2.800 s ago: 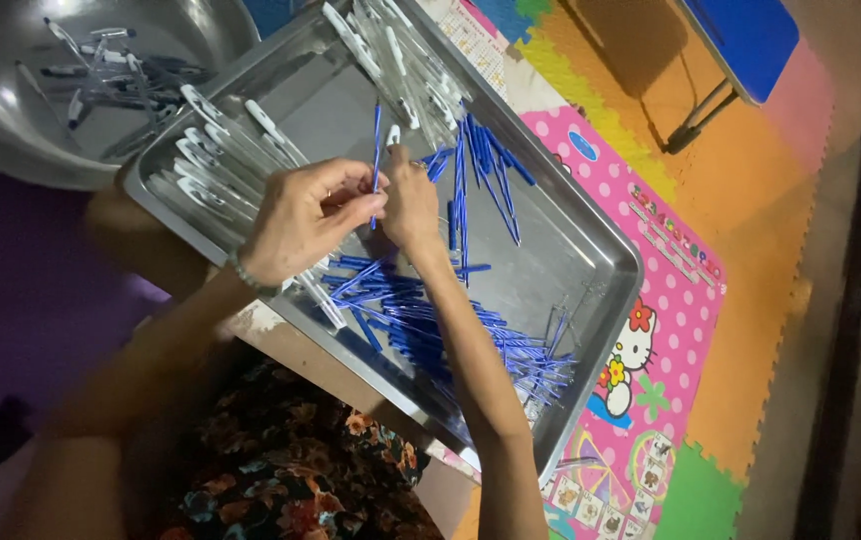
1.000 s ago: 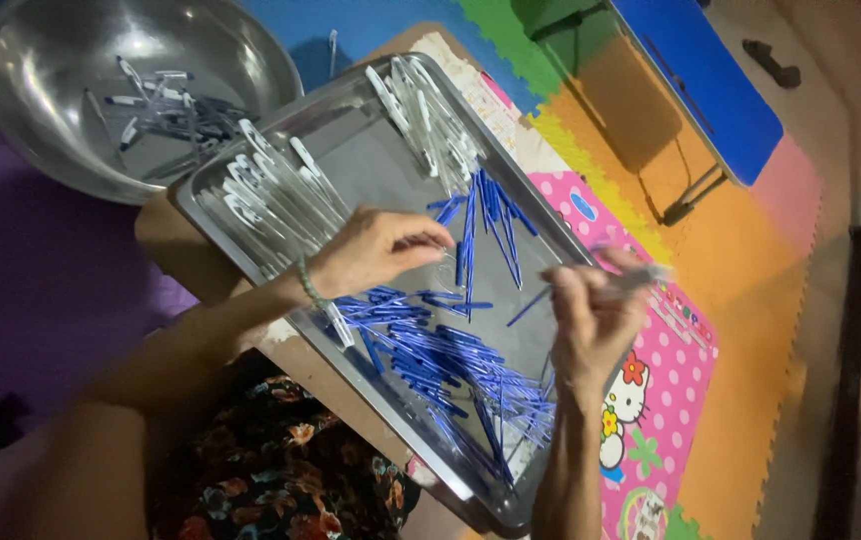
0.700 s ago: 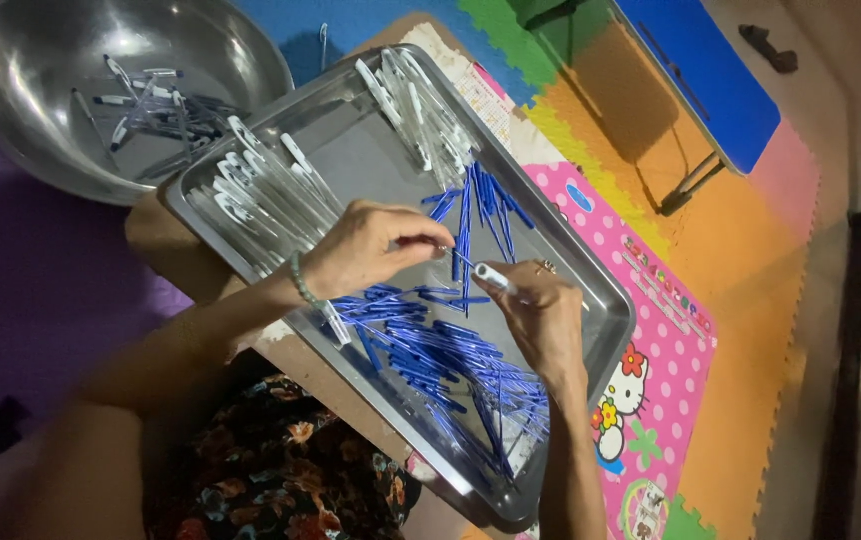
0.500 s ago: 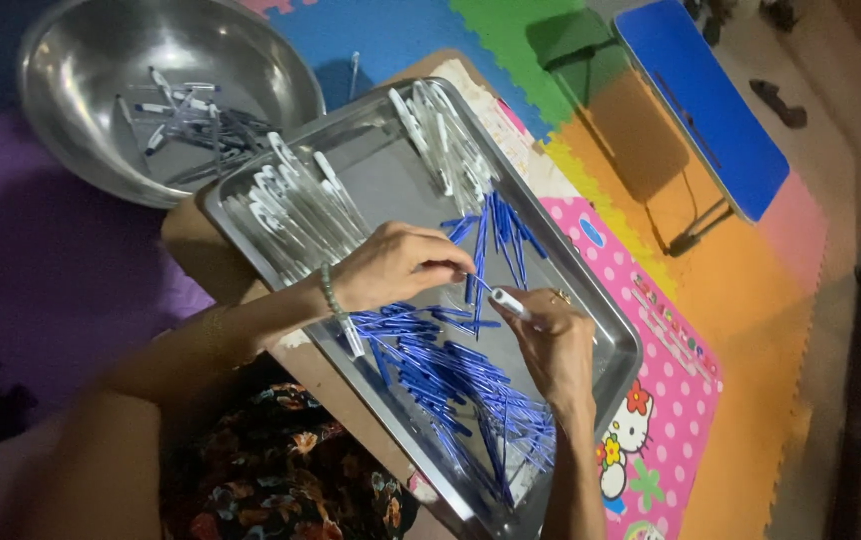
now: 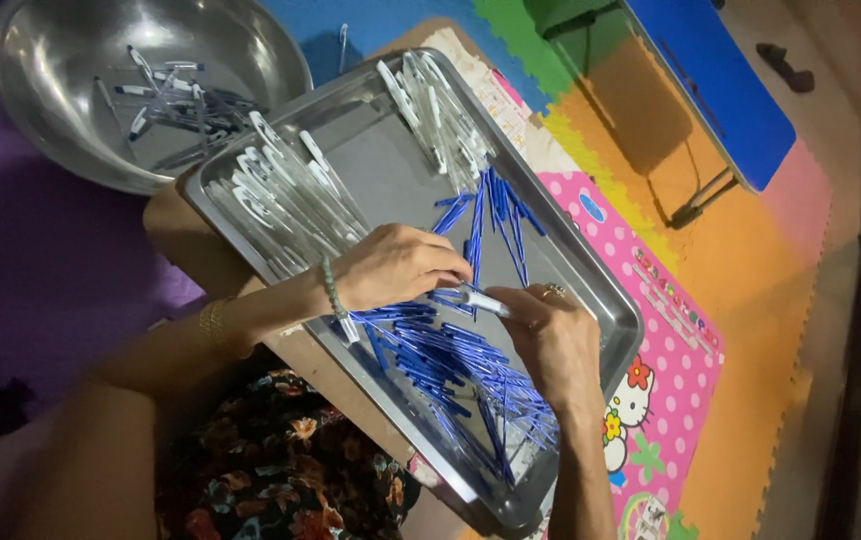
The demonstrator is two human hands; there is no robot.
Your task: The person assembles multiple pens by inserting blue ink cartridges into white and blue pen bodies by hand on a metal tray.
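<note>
While blue refills (image 5: pixel 451 360) fill the tray (image 5: pixel 606 310), hands meet.

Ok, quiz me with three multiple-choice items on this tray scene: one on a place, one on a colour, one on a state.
1. Where is the round steel bowl relative to the rectangular steel tray?
A. Inside it
B. Beyond its upper-left end
C. Under the blue folding table

2. What colour are the thin refill tubes heaped in the tray's near half?
A. Blue
B. Red
C. Green

3. What is the state of the right hand?
A. Resting flat and empty on the mat
B. Pinching a clear pen barrel at its fingertips
C. Out of view

Answers:
1 B, the bowl sits outside the tray, past its upper-left corner.
2 A, the heap is plainly blue.
3 B, the barrel shows between the right hand and the left hand, over the tray.
</note>
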